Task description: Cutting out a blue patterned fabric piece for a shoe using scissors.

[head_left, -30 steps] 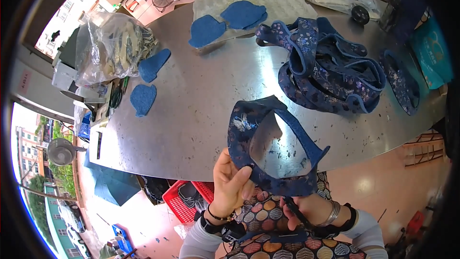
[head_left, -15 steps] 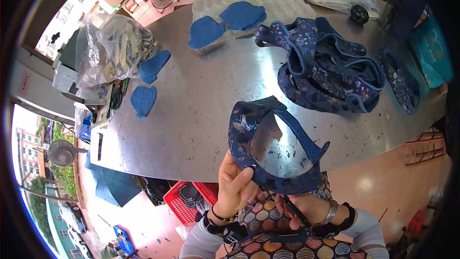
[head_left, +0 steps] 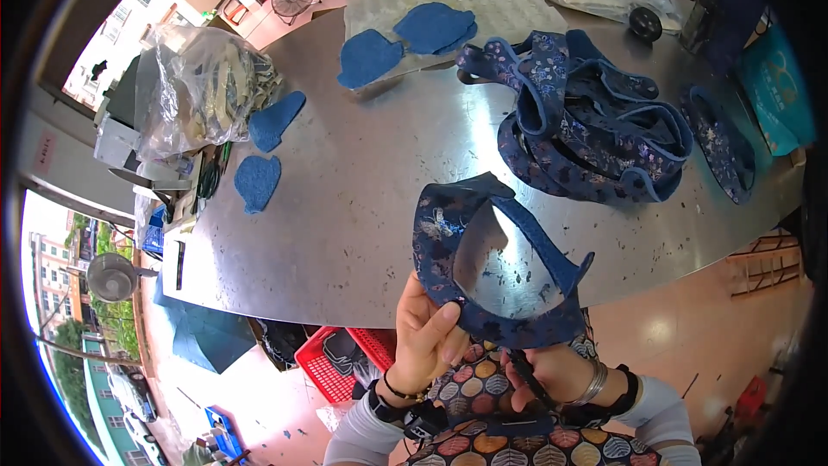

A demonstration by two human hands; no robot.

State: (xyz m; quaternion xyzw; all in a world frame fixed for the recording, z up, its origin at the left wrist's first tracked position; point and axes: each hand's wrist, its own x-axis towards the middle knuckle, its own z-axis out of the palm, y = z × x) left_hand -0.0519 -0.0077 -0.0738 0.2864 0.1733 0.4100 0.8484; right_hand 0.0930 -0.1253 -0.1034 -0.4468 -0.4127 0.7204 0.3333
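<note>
A dark navy shoe upper [head_left: 435, 233] with a shiny floral pattern and blue lining forms an open loop at the table's front edge. My left hand [head_left: 429, 332] pinches its lower left side between thumb and fingers. Under its lower right edge, my right hand [head_left: 556, 371] is closed around a dark, slim tool [head_left: 532, 382], partly hidden by the fingers and the cloth. Beyond lies a heap of similar shoe uppers [head_left: 595, 129], and a single one [head_left: 720, 145] rests at the far right.
Blue felt cutouts [head_left: 371, 58] lie at the back and left of the metal table [head_left: 362, 181]. A stuffed clear plastic bag [head_left: 203, 86] stands at the left edge. Below the table are a red basket [head_left: 326, 364] and a dark umbrella [head_left: 207, 328].
The fingers of my right hand have shifted slightly around the dark tool. My left hand and the shoe upper have moved very slightly right.
</note>
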